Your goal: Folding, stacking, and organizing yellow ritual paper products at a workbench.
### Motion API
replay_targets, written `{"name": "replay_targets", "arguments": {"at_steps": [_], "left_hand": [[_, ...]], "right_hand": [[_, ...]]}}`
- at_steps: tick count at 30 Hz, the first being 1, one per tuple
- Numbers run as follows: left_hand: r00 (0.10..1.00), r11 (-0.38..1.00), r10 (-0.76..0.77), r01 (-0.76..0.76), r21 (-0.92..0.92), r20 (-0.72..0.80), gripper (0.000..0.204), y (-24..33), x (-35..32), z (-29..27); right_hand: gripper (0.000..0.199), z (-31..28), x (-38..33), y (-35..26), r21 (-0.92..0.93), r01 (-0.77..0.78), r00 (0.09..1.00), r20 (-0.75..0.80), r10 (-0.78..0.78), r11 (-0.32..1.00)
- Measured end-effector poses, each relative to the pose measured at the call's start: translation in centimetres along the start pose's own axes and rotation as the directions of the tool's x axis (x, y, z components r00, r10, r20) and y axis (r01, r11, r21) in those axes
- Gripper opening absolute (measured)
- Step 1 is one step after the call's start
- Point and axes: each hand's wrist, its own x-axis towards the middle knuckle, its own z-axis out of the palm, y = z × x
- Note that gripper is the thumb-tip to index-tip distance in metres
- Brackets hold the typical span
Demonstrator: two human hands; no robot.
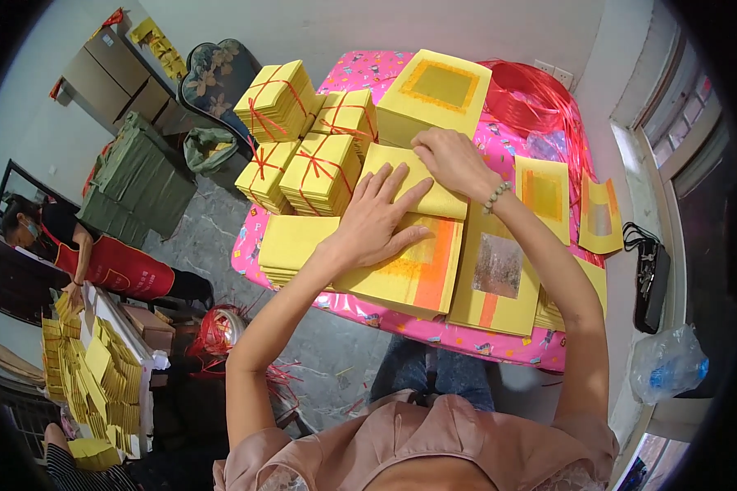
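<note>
My left hand [374, 214] lies with fingers spread over a thick stack of yellow paper [360, 282] with an orange band. Under its fingertips is the folded-over part of a yellow paper sheet [393, 164]. My right hand [453, 164], a beaded bracelet at its wrist, is curled with bent fingers at the far edge of that fold; its fingertips are partly hidden. Left of my hands stand several bundles of yellow paper [315, 173] tied with red string. Beyond them is a tall yellow stack [424, 123] with a golden square on top.
The table has a pink patterned cover [504, 353]. On its right lie silver-square yellow sheets [499, 262] and a red string coil [532, 98]. Keys on a black case [651, 278] rest by the window. At left, a person in a red apron [123, 266] handles yellow paper piles [98, 368].
</note>
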Motion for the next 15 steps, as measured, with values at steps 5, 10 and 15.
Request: {"name": "replay_targets", "arguments": {"at_steps": [5, 10, 15], "left_hand": [[1.000, 1.000, -0.009, 0.009, -0.013, -0.007, 0.069, 0.0, -0.2, -0.1], [1.000, 1.000, -0.010, 0.010, -0.021, 0.005, 0.065, 0.1, -0.2, 0.1], [1.000, 1.000, -0.006, 0.006, -0.018, 0.023, 0.063, 0.1, -0.3, 0.1]], "right_hand": [[0.027, 1.3, 0.9, 0.5, 0.021, -0.028, 0.989, 0.144, 0.025, 0.999], [0.027, 1.7, 0.5, 0.8, 0.059, -0.012, 0.995, 0.099, 0.006, 0.998], [0.027, 2.1, 0.0, 0.8, 0.070, -0.019, 0.998, 0.066, 0.014, 0.997]]}}
